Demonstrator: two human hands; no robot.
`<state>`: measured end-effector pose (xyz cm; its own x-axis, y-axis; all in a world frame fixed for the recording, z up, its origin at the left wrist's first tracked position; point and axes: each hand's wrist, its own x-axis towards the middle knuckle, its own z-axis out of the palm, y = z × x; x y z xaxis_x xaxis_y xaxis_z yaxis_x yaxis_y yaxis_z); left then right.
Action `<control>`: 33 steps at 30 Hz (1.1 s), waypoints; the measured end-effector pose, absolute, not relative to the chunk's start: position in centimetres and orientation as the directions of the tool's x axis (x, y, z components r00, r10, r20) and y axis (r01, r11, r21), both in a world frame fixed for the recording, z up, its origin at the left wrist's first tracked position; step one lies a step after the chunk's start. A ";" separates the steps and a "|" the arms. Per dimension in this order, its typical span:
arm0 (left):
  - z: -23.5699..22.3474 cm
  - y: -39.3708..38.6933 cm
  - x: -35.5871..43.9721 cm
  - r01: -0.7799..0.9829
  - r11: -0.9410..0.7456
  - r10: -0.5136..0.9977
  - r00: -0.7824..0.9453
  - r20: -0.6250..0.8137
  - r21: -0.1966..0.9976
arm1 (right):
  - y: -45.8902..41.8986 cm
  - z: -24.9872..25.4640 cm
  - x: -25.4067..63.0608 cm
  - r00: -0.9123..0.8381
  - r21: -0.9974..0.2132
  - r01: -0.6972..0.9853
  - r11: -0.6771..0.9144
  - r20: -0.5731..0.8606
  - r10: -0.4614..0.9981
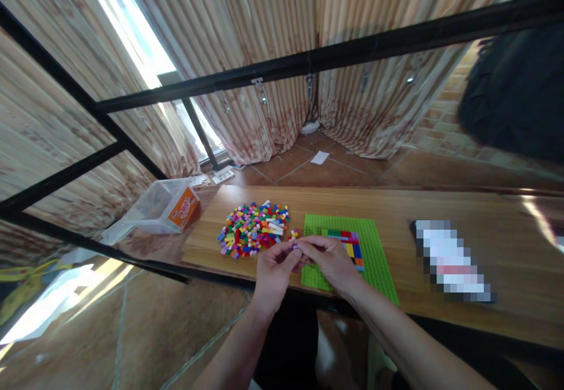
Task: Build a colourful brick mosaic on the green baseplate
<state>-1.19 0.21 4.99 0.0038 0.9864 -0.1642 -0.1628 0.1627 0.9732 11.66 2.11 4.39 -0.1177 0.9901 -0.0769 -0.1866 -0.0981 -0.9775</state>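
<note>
Fingertips of my left hand (276,266) and my right hand (328,259) meet in a pinch around a small purple toy brick (296,247), mostly covered by the fingers. Below my right hand lies a green studded baseplate (376,261). A flat block of coloured bricks (355,249) is built on it, its near left part hidden by that hand. Left of my hands spreads a pile of loose toy bricks (253,229) in many colours. A few loose bricks (293,234) sit just beyond my fingertips, between the pile and the baseplate.
The wooden table (400,205) carries a phone-like device (453,261) with a blurred screen at the right. Beyond its left end, a clear plastic bin (165,205) with an orange label stands on the floor. Black metal bars (282,76) cross in front of the curtains.
</note>
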 end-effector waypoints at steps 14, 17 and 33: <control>4.3 1.0 -1.7 -0.656 0.410 0.885 0.118 -0.450 0.634 | 2.6 4.6 12.1 -0.090 -0.976 -0.213 -0.043 -0.024 0.996; 3.7 1.1 -1.1 -0.720 0.441 0.847 0.135 -0.514 0.536 | 2.2 4.6 12.0 -0.148 -0.993 -0.075 0.090 0.101 0.984; 4.3 2.8 -2.2 -0.810 0.317 0.828 -0.017 -0.561 0.493 | 1.0 4.1 11.8 -0.302 -0.846 0.261 0.465 0.386 0.872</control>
